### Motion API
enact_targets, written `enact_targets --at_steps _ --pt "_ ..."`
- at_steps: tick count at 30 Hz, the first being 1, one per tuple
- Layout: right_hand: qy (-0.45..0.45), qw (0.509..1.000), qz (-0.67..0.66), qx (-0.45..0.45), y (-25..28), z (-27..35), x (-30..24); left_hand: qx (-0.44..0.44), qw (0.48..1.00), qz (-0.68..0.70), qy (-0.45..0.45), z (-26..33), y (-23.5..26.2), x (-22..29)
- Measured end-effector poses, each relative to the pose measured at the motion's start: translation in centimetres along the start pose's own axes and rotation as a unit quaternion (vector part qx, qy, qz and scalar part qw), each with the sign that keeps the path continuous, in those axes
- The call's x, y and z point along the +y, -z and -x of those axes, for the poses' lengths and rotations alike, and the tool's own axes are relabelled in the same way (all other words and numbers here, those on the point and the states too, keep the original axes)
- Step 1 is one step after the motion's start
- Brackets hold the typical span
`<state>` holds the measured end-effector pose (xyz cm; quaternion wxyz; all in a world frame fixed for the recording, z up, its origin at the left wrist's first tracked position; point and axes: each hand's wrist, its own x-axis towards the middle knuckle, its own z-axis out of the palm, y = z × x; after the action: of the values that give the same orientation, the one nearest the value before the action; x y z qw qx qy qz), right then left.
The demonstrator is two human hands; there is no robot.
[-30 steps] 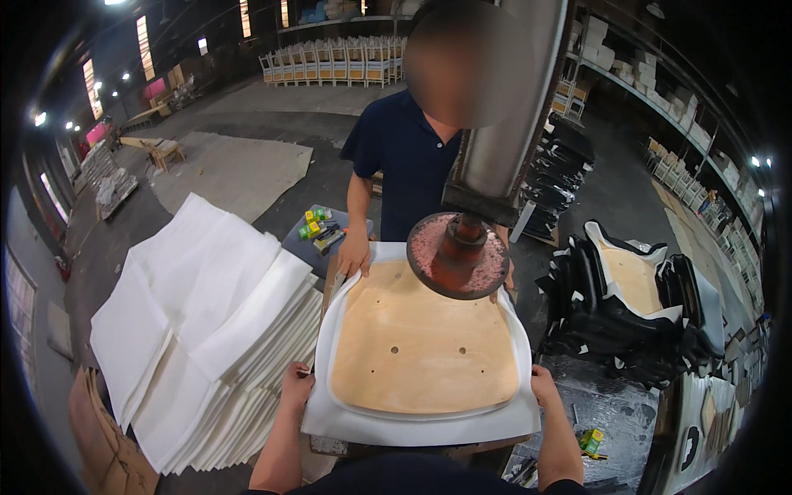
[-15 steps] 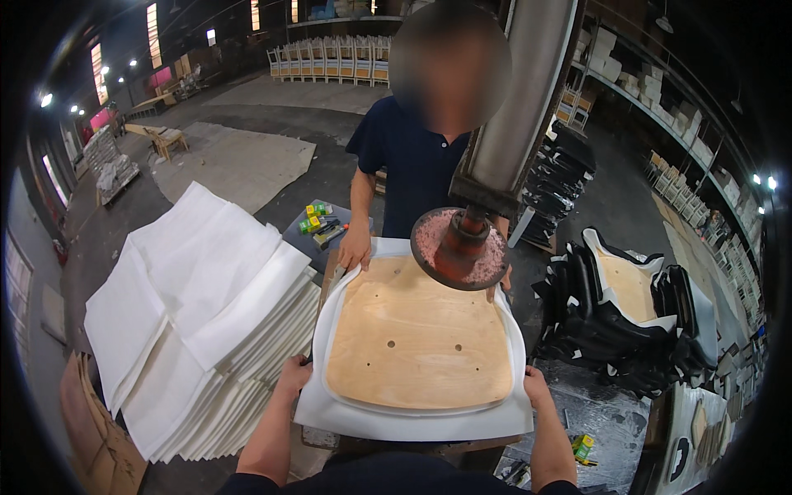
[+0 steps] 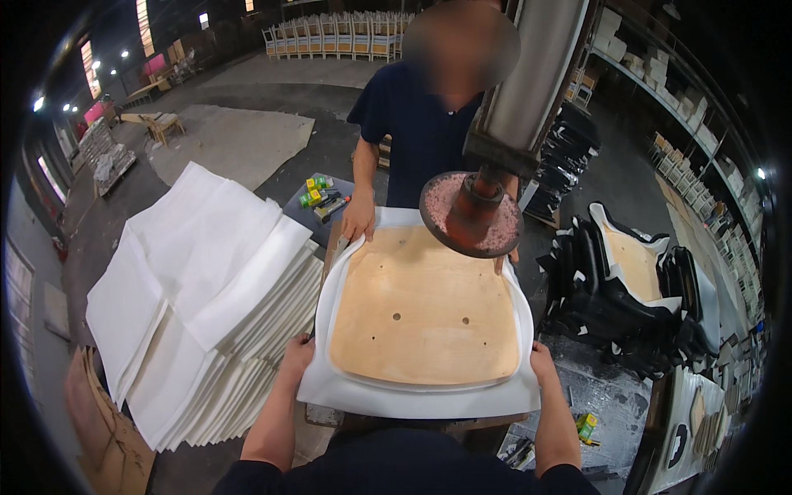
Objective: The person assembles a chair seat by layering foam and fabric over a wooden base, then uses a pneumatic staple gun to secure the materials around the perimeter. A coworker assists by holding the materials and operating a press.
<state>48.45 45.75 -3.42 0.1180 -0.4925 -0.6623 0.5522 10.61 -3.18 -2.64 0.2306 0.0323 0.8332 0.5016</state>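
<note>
While a wide steel column ending in a round dark disc (image 3: pixel 505 245) with a speckled pink upper face hangs over the far right part of the work, a pale wooden panel (image 3: pixel 425 351) with two larger holes and several small ones lies flat on a white sheet (image 3: pixel 412 403), which shows as a border around it, on a desk (image 3: pixel 322 415) in front of the person. The left hand (image 3: pixel 299 355) has its fingers curled in, pinching the sheet's left edge near the close corner, and the right hand (image 3: pixel 543 363) pinches the opposite edge in the same way, fingertips partly hidden. Across the desk, a co-worker in a dark shirt (image 3: pixel 417 136) has one hand (image 3: pixel 359 219) at the far left corner of the sheet; the other is largely covered by the disc. To the left stands a tall, leaning stack of white sheets (image 3: pixel 198 280), with small green and yellow boxes (image 3: pixel 313 196) beyond it. On the right, black padded pieces (image 3: pixel 582 297) are piled up, with a glossy dark surface (image 3: pixel 615 400) nearer the person
</note>
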Motion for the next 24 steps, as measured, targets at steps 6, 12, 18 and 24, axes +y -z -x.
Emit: enact_targets --at_steps 6,12,18,24 --pt "0.018 0.999 0.02 0.017 -0.3 0.0 0.9 -0.023 0.997 0.057 0.053 0.2 -0.3 0.7" --pt "0.032 0.999 0.021 -0.002 -0.5 -0.5 1.9 -0.031 0.994 0.094 0.044 0.7 -0.1 0.9" --pt "0.063 0.989 0.117 0.072 0.6 -1.4 2.7 -0.053 0.992 0.105 0.04 0.2 -0.8 1.9" --pt "0.079 0.995 0.063 0.024 0.8 -0.8 1.4 -0.053 0.993 0.084 0.06 0.4 -1.2 2.8"
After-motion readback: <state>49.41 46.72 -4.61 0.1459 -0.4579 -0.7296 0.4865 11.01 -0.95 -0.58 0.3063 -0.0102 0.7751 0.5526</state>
